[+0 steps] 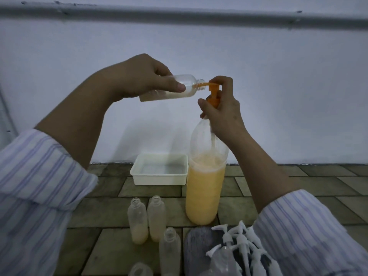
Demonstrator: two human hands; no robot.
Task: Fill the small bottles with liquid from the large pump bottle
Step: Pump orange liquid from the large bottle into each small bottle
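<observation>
Small bottle (175,87): held sideways in left hand (143,76), mouth on orange spout. Right hand (221,108) wraps pump bottle (205,176) head. Advice: slow strokes, spout kept inside neck.

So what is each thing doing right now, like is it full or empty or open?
Held small bottle: sideways, uncapped, partly filled, nozzle in its mouth.
Large pump bottle: upright, over half full of orange liquid.
Left hand: gripping the small bottle.
Right hand: wrapped round the orange pump.
White tray: looks empty.
Standing small bottles: uncapped.
White pump tops: loose pile.
</observation>
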